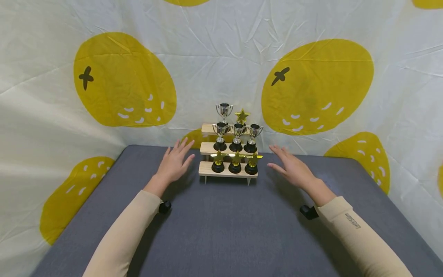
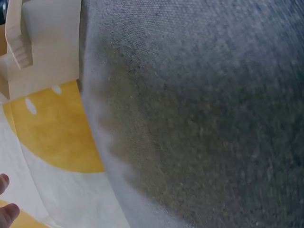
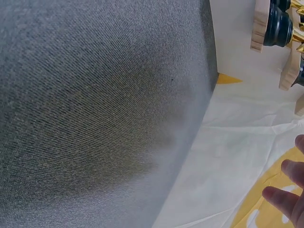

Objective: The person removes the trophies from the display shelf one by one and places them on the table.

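Observation:
A three-tier wooden display stand (image 1: 205,167) stands between my two hands. Its top shelf carries a silver trophy cup (image 1: 224,110) and a gold star trophy (image 1: 242,115). Three silver cups (image 1: 237,132) line the middle shelf, and three gold star trophies (image 1: 237,158) the bottom one, all on black bases. My left hand (image 1: 174,162), fingers extended, hovers left of the stand without touching it. On the other side, my right hand (image 1: 293,168) is held apart from the stand, fingers spread and holding nothing. Fingertips (image 3: 280,198) show at the right wrist view's edge.
Dark grey cloth covers the table (image 1: 221,231). Behind it hangs a white curtain (image 1: 214,73) with large yellow fruit prints, close to the back of the stand. Each wrist wears a small black device (image 1: 165,207).

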The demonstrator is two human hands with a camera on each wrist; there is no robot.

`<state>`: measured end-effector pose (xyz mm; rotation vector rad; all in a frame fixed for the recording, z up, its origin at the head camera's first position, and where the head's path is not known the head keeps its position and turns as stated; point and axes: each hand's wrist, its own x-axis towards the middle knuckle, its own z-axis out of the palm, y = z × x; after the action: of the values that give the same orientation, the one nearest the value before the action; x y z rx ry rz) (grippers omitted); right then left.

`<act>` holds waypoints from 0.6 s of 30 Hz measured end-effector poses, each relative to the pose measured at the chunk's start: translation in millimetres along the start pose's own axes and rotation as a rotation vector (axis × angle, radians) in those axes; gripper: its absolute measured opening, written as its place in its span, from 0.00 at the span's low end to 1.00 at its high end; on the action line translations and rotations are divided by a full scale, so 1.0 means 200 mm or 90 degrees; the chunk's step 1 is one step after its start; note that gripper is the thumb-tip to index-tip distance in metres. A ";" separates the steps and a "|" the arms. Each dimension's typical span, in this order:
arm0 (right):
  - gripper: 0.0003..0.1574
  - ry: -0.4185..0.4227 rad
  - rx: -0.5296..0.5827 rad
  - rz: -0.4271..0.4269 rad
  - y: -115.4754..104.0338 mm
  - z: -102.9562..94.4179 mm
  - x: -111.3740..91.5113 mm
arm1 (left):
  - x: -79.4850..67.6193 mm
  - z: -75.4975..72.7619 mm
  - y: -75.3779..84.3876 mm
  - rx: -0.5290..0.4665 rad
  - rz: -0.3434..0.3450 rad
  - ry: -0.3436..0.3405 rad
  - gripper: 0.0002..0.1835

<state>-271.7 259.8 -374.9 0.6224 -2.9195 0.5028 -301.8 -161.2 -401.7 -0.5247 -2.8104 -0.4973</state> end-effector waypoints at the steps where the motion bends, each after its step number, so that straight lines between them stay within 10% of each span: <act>1: 0.44 0.006 0.000 0.000 0.00 0.00 0.00 | 0.00 0.00 0.01 -0.002 0.004 0.001 0.33; 18: 0.31 0.126 0.111 -0.035 -0.08 0.05 -0.01 | 0.02 0.00 0.07 0.022 0.081 -0.017 0.31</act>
<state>-263.5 244.1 -380.3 0.6325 -2.6841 0.7717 -299.2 -147.2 -397.0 -0.7030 -2.7832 -0.4173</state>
